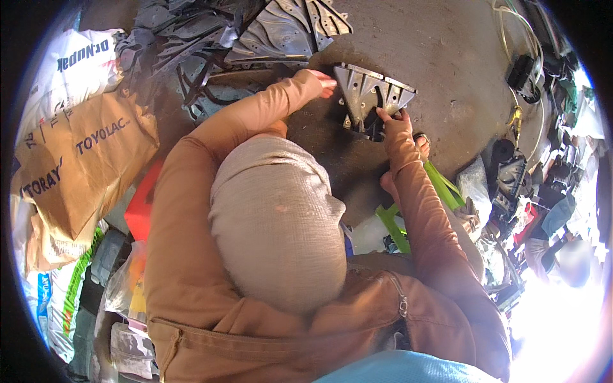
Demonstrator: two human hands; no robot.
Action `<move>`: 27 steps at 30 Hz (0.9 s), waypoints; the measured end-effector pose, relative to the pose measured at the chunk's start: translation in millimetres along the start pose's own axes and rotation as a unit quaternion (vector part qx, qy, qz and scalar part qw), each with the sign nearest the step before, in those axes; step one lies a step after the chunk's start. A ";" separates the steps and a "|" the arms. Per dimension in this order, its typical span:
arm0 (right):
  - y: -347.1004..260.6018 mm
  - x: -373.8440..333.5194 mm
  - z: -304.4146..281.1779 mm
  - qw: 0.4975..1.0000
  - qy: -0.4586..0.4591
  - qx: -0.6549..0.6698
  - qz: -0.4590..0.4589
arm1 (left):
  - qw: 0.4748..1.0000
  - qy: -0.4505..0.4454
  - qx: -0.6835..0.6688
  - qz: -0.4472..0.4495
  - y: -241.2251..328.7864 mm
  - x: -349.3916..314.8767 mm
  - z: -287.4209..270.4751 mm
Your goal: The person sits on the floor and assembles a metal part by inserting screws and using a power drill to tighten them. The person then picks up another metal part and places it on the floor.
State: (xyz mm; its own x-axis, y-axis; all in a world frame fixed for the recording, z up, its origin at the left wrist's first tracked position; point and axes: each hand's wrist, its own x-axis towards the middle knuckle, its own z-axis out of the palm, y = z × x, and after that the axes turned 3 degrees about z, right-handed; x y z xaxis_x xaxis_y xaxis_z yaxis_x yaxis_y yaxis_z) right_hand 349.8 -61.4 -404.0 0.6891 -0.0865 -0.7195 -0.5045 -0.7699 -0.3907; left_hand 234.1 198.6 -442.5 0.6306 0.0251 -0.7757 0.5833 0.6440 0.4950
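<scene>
A ribbed, roughly triangular silver-grey part (364, 91) is held over the brown floor, its wide edge facing away from me. My right hand (397, 121) grips its narrow near end, thumb on the upper face. My left hand (319, 83) is stretched out at the part's left edge, fingers extended and holding nothing; whether the fingertips touch it I cannot tell. Just beyond, a pile of similar ribbed parts (274, 35) lies on the floor, with darker thin pieces (182, 38) to its left.
Between my arms is a rounded form (274, 223) wrapped in grey cloth. Paper sacks (102, 140) and white sacks (80, 57) stand left, near a red-orange object (142, 204). Right are a pale cord (541, 83), black parts (523, 76), bright green strips (444, 185) and another person (562, 255).
</scene>
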 end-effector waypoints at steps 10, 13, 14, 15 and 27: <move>-15.5 -18.9 -4.6 0.935 -0.155 0.305 0.098 | 0.994 -0.054 0.050 -0.085 4.7 -21.6 30.8; -7.7 -17.2 -0.1 0.940 -0.124 0.307 0.081 | 0.997 -0.038 0.033 -0.066 3.3 -20.1 37.4; -5.4 -15.8 2.1 0.939 -0.124 0.313 0.074 | 0.996 -0.037 0.042 -0.072 2.0 -17.9 37.0; -3.3 -14.7 5.0 0.935 -0.121 0.326 0.066 | 0.995 -0.041 0.048 -0.070 0.1 -16.0 35.8; -55.4 3.6 -97.5 0.806 -0.237 0.540 -0.037 | 0.868 0.058 0.319 0.377 105.3 -62.1 41.1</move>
State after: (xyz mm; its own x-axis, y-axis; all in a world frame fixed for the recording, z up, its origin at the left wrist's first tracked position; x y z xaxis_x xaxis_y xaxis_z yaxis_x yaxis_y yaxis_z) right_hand 430.9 -80.6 -328.9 0.5908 0.3837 -0.7097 -0.8066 0.2610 -0.5303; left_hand 277.3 233.4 -326.1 0.9217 0.3563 -0.1531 0.2154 -0.1420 0.9662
